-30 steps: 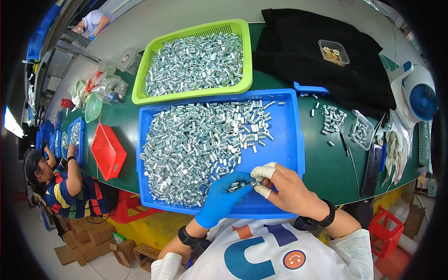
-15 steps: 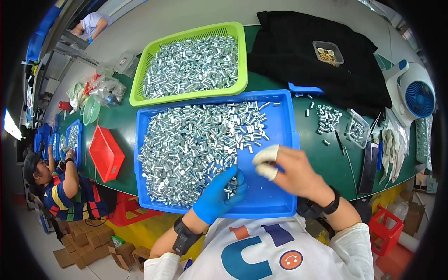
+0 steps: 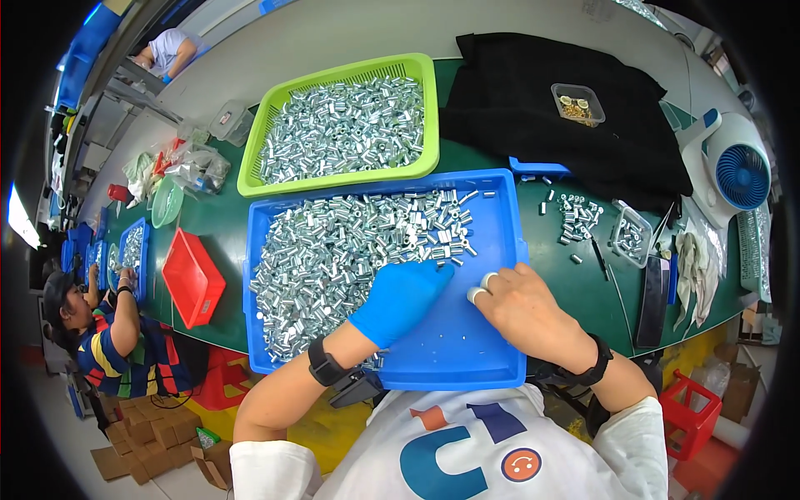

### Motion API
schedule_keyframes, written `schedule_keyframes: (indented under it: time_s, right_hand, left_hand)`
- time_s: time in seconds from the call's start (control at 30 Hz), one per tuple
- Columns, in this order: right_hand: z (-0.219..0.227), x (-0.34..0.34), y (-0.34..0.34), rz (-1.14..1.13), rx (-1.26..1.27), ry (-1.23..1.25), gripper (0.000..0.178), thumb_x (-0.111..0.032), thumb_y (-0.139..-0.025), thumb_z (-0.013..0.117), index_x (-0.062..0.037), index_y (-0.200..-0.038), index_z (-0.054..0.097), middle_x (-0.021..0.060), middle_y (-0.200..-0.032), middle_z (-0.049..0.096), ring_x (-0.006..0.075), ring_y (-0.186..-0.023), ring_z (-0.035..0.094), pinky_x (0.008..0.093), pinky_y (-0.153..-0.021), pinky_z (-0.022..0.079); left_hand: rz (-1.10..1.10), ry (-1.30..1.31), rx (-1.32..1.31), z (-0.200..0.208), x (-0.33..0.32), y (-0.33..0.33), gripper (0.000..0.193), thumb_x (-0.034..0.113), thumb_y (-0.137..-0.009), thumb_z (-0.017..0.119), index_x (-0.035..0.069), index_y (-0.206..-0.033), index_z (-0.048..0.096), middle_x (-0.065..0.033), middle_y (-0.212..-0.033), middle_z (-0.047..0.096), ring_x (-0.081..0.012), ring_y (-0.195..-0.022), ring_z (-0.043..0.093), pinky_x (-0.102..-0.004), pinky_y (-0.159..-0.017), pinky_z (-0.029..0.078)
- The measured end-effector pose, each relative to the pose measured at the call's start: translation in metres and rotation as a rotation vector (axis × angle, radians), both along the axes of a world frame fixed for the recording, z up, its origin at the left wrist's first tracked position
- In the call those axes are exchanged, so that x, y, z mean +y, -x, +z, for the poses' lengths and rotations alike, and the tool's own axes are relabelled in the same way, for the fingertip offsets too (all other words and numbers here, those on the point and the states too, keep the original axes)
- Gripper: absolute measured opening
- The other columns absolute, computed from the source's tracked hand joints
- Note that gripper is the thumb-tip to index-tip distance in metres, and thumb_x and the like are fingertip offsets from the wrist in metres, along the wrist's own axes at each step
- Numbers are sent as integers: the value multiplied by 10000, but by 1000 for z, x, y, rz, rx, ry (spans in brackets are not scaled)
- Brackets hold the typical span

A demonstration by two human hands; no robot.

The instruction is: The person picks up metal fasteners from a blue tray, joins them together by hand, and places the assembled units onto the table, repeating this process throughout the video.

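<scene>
A shallow blue tray (image 3: 492, 335) holds a heap of small silver metal sleeves (image 3: 312, 275), mostly at its left and middle. My left hand (image 3: 402, 302), in a blue glove, is palm down over the heap's right edge; its fingers are mostly hidden under it. Over the tray's right wall, my right hand (image 3: 525, 308) is closed, fingers curled in. White finger cots (image 3: 482, 287) cover some of its fingertips. Whether anything is inside its grip is hidden. Behind the tray, a green basket (image 3: 430, 117) is full of similar sleeves.
Left of the tray is a red bin (image 3: 200, 292). To the right lie loose sleeves (image 3: 579, 218), a small clear tub (image 3: 631, 233) and a fan (image 3: 742, 171). A black cloth (image 3: 500, 108) bears a tub of brass-coloured parts (image 3: 577, 107). A co-worker (image 3: 125, 333) sits at far left.
My left hand has moved up and right and turned palm down, uncovering bare tray near the front. My right hand has shifted slightly right, its fingers curling in.
</scene>
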State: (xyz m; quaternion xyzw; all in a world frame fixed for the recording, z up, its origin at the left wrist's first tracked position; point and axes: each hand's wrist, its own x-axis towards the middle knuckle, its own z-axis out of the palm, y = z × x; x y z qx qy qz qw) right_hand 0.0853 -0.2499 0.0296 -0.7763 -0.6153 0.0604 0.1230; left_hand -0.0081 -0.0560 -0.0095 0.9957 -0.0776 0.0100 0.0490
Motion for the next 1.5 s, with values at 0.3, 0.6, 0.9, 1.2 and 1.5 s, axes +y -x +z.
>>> schedule_keyframes:
  time_s: [0.3,0.6,0.9,1.2,1.5]
  right_hand:
    - [-4,7,20,-231,864,-406,279,24,-785,667,-31,-1047,588,82,-913,574,154,-766,610,249,-682,506]
    - [-13,11,38,-329,1092,-424,400,33,-765,685,-34,-1132,540,72,-917,592,148,-790,612,255,-706,511]
    - [-20,10,41,-245,969,-448,421,33,-760,689,-45,-1145,537,73,-931,599,151,-772,608,263,-712,510]
    - [-8,21,41,-135,984,-451,398,23,-755,691,-39,-1124,557,90,-948,605,183,-786,620,299,-702,518]
    - [-14,39,-31,-173,46,9,268,-73,-775,615,-9,-1029,560,163,-893,561,332,-810,576,411,-681,492]
  left_hand:
    - [712,1743,512,33,-20,50,241,155,-904,559,70,-1116,635,-40,-818,646,-79,-561,527,-221,-513,406]
    - [827,1711,286,30,-35,61,218,87,-853,630,58,-1068,642,2,-912,614,-46,-680,505,-200,-602,406]
    - [664,1506,196,21,-37,65,204,38,-807,666,69,-1008,643,21,-955,612,-63,-840,542,-216,-722,422]
    - [452,1443,65,6,-30,66,117,107,-890,578,65,-995,608,-53,-817,585,-120,-623,533,-220,-539,417]
    - [519,2849,541,14,-18,67,322,329,-966,410,60,-872,563,-51,-624,409,-126,-430,351,-224,-363,268]
